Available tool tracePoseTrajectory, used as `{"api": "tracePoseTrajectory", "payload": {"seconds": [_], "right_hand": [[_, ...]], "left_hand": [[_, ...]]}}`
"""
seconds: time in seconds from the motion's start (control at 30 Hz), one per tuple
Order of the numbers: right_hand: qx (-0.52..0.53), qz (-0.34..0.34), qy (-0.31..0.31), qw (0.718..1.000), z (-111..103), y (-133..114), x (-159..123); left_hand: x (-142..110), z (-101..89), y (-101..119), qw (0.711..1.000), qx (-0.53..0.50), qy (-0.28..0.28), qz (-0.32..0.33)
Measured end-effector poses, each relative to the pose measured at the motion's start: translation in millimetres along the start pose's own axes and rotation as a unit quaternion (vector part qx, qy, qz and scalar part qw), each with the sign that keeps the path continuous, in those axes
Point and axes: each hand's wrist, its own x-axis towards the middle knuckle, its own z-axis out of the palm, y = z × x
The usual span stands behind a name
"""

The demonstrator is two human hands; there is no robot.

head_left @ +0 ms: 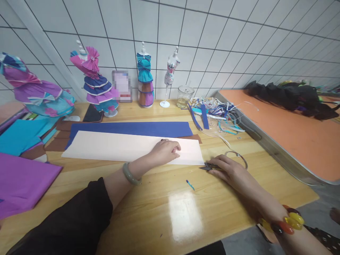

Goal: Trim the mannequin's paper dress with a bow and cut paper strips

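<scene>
A long pale pink strip of cloth or paper [111, 147] lies flat across the table. My left hand [166, 150] rests on its right half with the fingers curled in; whether they pinch anything is hidden. At the strip's lower right corner, my right hand [227, 170] is closed around small dark scissors [205, 167]. Their blades point left, slightly parted, by the strip's edge, and the hand covers most of the handles. Behind the pale strip lies a dark blue strip [132, 128], with brown material [57, 141] showing from beneath.
Dressed mini mannequins [145, 78] and one undressed mannequin [173, 69] stand along the tiled wall. A glass [185, 96] and a heap of ribbon scraps [212, 108] sit at the back right. Folded purple cloth [26, 180] lies left. An orange surface [278, 134] adjoins on the right.
</scene>
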Motion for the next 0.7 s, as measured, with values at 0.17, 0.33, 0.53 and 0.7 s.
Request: {"api": "tracePoseTrajectory", "payload": {"seconds": [0.17,0.33,0.53,0.7], "right_hand": [[0.013,0.007,-0.006,1.000,1,1,0],[0.020,0.022,-0.012,0.999,2,4,-1],[0.037,0.041,-0.042,0.998,-1,-1,2],[0.030,0.029,-0.030,0.999,-3,-2,4]], "left_hand": [[-6,-4.2,2,0.999,0.015,0.006,0.040],[-12,-9.0,5,0.987,0.105,-0.006,0.124],[-12,-0.9,1,0.972,0.128,-0.029,0.193],[-11,4.7,-3,0.974,0.119,-0.068,0.182]]}}
